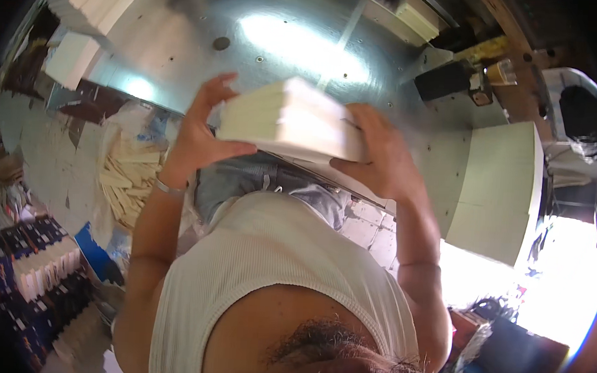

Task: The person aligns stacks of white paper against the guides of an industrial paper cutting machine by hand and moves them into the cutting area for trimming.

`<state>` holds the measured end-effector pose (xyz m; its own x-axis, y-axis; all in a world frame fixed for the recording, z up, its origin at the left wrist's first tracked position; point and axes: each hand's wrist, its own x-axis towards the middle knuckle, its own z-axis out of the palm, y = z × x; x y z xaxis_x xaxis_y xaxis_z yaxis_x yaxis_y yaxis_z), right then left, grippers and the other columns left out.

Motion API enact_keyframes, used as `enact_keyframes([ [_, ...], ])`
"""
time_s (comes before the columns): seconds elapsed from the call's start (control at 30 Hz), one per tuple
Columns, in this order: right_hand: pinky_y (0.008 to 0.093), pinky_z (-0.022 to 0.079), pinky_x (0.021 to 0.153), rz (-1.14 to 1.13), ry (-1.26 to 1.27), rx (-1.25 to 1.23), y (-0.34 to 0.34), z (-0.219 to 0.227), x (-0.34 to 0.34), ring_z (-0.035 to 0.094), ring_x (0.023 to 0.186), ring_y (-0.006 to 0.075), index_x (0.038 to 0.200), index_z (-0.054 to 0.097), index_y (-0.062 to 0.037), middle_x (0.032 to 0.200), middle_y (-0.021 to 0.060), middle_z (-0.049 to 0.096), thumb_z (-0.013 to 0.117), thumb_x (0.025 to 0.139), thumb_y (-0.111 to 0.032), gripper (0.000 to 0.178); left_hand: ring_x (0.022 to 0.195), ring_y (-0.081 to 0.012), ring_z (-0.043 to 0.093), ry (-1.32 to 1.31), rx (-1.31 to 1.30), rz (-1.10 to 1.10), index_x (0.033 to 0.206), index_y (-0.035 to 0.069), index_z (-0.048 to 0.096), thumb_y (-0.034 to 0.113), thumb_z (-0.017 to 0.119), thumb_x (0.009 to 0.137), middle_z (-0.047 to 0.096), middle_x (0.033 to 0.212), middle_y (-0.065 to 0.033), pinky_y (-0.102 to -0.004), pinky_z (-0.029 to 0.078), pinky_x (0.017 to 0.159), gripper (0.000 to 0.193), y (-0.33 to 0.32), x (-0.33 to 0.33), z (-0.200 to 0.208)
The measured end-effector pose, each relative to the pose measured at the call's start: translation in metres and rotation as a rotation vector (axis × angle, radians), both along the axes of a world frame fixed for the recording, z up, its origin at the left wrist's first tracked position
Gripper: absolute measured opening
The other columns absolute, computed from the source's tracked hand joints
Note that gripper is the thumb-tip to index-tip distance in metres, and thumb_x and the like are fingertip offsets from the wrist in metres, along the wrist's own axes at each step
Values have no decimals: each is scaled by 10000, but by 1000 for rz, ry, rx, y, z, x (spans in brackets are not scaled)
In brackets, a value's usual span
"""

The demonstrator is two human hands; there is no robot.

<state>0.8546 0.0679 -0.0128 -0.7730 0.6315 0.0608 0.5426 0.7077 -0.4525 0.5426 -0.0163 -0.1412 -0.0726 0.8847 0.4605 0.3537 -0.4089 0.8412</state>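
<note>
A thick stack of cream-white paper blocks (315, 123) is held up in front of me, above the near edge of the metal table (204, 63). It is slightly blurred, with faint layer lines along its left side. My right hand (384, 154) grips its right end, thumb below and fingers over the far side. Around the left end is my left hand (204, 127), its fingers spread and standing off the stack. The left thumb reaches along the lower near edge; whether it presses on it I cannot tell.
Large pale stacks stand on the right (494, 190) and far left (72, 60). Pale offcut strips (130, 174) fill a bag at left. Dark-covered books (35, 260) are piled lower left. A dark block (442, 82) lies at the table's far right.
</note>
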Motion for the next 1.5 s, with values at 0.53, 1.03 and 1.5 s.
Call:
enact_keyframes([
  [0.53, 376, 519, 1013, -113, 735, -587, -1, -150, -11, 660, 1140, 204, 1270, 664, 21, 1223, 100, 721, 836, 849, 5, 455, 1254, -239, 585, -46, 45, -137, 1567, 89, 436, 217, 989, 624, 663, 1273, -74, -413, 387, 1144, 1100, 34, 3, 46],
  [1.03, 383, 528, 994, -103, 598, -451, 4, -109, -14, 682, 1121, 237, 1288, 647, 9, 1145, 121, 727, 875, 737, -35, 598, 1381, -350, 497, 332, -428, -132, 1440, 103, 572, 344, 965, 621, 607, 1423, -137, -489, 249, 1240, 940, 31, 3, -33],
  [1.5, 413, 570, 926, 18, 388, -10, 10, 32, -26, 723, 1021, 319, 1432, 605, -73, 1121, 154, 736, 839, 659, -106, 808, 1245, -218, 587, -88, -461, -157, 1361, 26, 556, 135, 1027, 555, 674, 1240, -86, -424, 473, 1098, 940, 35, 14, -18],
])
